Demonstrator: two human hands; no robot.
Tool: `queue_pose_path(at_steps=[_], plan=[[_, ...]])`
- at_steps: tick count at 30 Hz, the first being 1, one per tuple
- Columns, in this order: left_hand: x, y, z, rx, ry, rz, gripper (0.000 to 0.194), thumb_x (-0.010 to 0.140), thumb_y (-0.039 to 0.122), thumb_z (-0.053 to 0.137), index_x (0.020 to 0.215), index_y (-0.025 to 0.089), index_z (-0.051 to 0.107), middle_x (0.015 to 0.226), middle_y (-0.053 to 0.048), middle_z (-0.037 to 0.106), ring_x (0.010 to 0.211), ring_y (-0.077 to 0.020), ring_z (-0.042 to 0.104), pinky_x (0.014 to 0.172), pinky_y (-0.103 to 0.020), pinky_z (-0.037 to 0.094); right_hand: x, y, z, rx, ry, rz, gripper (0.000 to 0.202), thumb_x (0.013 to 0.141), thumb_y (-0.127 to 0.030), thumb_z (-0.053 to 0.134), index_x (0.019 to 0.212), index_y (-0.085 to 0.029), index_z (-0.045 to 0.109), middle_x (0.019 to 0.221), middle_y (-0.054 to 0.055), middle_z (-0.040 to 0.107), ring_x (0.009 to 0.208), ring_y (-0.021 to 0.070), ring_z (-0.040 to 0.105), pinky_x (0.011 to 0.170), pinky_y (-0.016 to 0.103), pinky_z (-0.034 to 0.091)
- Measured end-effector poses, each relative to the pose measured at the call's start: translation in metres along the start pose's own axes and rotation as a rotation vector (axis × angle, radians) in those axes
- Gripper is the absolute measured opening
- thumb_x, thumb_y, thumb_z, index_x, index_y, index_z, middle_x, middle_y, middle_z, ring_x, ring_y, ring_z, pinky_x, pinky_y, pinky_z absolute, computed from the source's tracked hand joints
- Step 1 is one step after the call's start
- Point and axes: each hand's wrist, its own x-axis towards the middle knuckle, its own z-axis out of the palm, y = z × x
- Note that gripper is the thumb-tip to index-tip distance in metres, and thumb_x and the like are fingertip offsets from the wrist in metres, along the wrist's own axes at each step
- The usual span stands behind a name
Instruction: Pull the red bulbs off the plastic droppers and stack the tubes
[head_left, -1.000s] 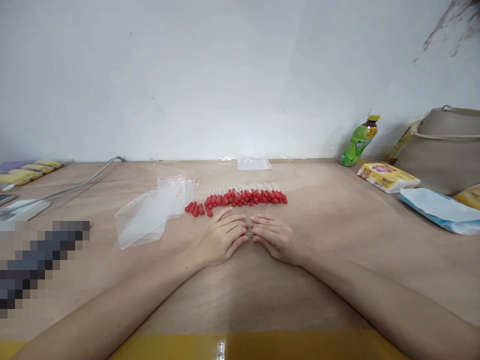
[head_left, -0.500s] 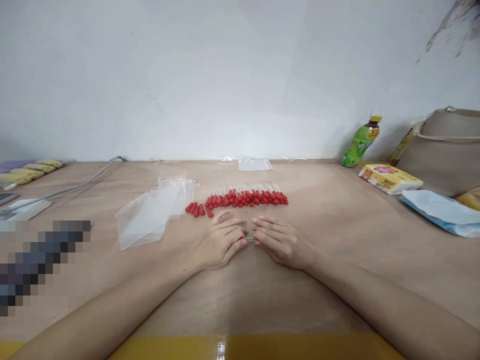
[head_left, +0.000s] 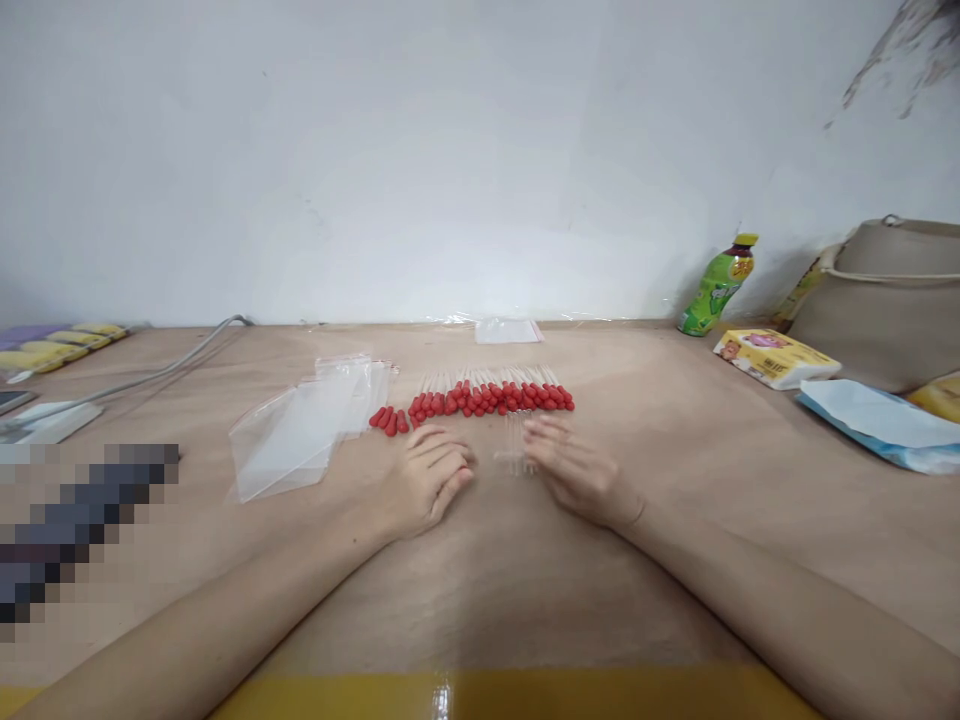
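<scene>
My left hand (head_left: 435,478) rests on the table with its fingers curled in; anything inside is hidden. My right hand (head_left: 576,465), smeared by motion, has its fingers together around a thin clear dropper tube (head_left: 510,458) that sticks out to the left. Several more clear tubes (head_left: 516,428) lie beside its fingertips. Behind the hands runs a row of droppers (head_left: 491,398) with red rubber bulbs, their clear stems pointing to the wall. Several loose red bulbs (head_left: 390,420) lie at the row's left end, close to my left hand.
Clear zip bags (head_left: 292,435) lie to the left, and another bag (head_left: 508,331) by the wall. A grey cable (head_left: 172,362) crosses the far left. On the right stand a green bottle (head_left: 716,290), a yellow tissue pack (head_left: 776,357), a blue-white packet (head_left: 877,425) and a beige bag (head_left: 877,300).
My hands have drawn apart: the left moved slightly left, the right slightly right. The clear tube that spanned between them now sticks out from the right hand only.
</scene>
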Motion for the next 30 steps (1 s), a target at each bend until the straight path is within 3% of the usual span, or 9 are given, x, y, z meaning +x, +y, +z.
queue_pose_path(at_steps=[2,5,9,12,15,23,27,30], plan=[[-0.002,-0.005,-0.004,0.042,0.049,-0.093,0.025,0.091,0.024,0.032,0.079,0.018,0.054,0.081,-0.005,0.063,0.080,-0.0176,0.056,0.078,-0.035,0.041,-0.005,0.009,0.000,-0.026,0.054,0.157,0.023,0.082,-0.011,0.051,0.101,-0.016,0.062,0.094,0.009,0.068,0.099,0.0193,0.060,0.089,0.037,0.049],[0.001,-0.018,-0.015,0.121,0.101,-0.309,0.031,0.091,0.030,0.028,0.072,0.018,0.049,0.069,-0.004,0.054,0.067,-0.0174,0.051,0.064,-0.031,0.041,-0.009,0.018,0.002,-0.111,0.017,0.394,0.018,0.082,-0.019,0.052,0.094,-0.020,0.066,0.082,0.005,0.069,0.080,0.0170,0.063,0.077,0.032,0.049],[0.005,-0.055,-0.036,0.266,0.133,-0.626,0.032,0.090,0.034,0.027,0.079,0.018,0.053,0.075,-0.005,0.053,0.073,-0.0197,0.052,0.066,-0.032,0.041,-0.009,0.017,0.005,-0.234,-0.082,0.648,0.022,0.082,-0.026,0.049,0.091,-0.021,0.068,0.073,0.003,0.068,0.069,0.0156,0.060,0.070,0.031,0.040],[0.002,-0.088,-0.046,0.306,0.027,-0.757,0.030,0.086,0.033,0.035,0.085,0.017,0.060,0.075,-0.006,0.058,0.084,-0.0227,0.054,0.072,-0.032,0.042,-0.007,0.011,0.006,-0.266,-0.144,0.765,0.028,0.079,-0.024,0.047,0.100,-0.020,0.065,0.066,0.001,0.066,0.060,0.0138,0.059,0.070,0.030,0.036],[-0.005,-0.110,-0.047,0.347,-0.061,-0.855,0.031,0.082,0.035,0.040,0.086,0.017,0.064,0.075,-0.007,0.060,0.081,-0.0234,0.056,0.071,-0.031,0.043,-0.003,0.007,0.004,-0.315,-0.218,0.854,0.027,0.077,-0.023,0.046,0.097,-0.021,0.064,0.064,0.000,0.066,0.058,0.0139,0.059,0.068,0.029,0.033],[-0.011,-0.114,-0.038,0.328,-0.142,-0.856,0.038,0.081,0.044,0.042,0.083,0.018,0.069,0.076,-0.008,0.061,0.077,-0.0234,0.059,0.071,-0.032,0.044,-0.001,0.005,0.001,-0.387,-0.321,0.862,0.027,0.077,-0.021,0.046,0.095,-0.027,0.065,0.071,-0.001,0.069,0.064,0.0158,0.061,0.065,0.029,0.030],[-0.006,-0.103,-0.040,0.324,-0.052,-0.823,0.035,0.081,0.044,0.042,0.089,0.020,0.067,0.082,-0.006,0.059,0.074,-0.0204,0.058,0.069,-0.031,0.044,-0.003,0.006,0.006,-0.309,-0.294,0.787,0.024,0.078,-0.020,0.046,0.094,-0.025,0.064,0.089,0.000,0.069,0.075,0.0150,0.062,0.068,0.029,0.030],[0.001,-0.091,-0.036,0.258,-0.043,-0.705,0.032,0.082,0.042,0.044,0.093,0.021,0.064,0.086,-0.005,0.059,0.076,-0.0188,0.058,0.070,-0.030,0.044,-0.004,0.005,0.009,-0.288,-0.274,0.735,0.023,0.081,-0.021,0.045,0.094,-0.023,0.064,0.095,0.002,0.068,0.081,0.0152,0.061,0.072,0.030,0.030]])
